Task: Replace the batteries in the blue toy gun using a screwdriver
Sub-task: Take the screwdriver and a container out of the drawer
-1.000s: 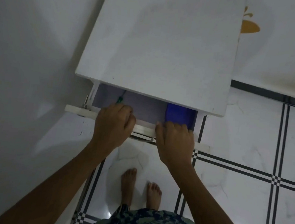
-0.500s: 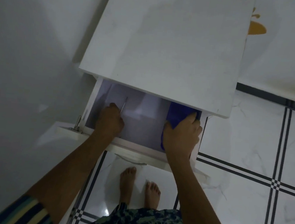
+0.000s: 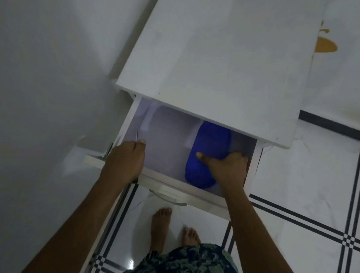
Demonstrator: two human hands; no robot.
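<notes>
A white drawer (image 3: 170,183) stands pulled out from under a white cabinet top (image 3: 220,59). Inside it on the right lies a rounded blue object (image 3: 209,143), apparently the blue toy gun, though its shape is unclear. My right hand (image 3: 226,168) grips its right side, thumb laid across the blue surface. My left hand (image 3: 125,157) is at the drawer's left wall and holds a screwdriver (image 3: 137,133). The thin metal shaft sticks up past my fingers, and a bit of green handle shows below my palm.
A grey wall runs along the left. A metal handle (image 3: 167,197) sits on the drawer front. My bare feet (image 3: 175,227) stand on white floor tiles with dark stripes just below the drawer.
The drawer has slid further out. My right hand went from the drawer front onto the blue object, and my left hand shifted left with the screwdriver.
</notes>
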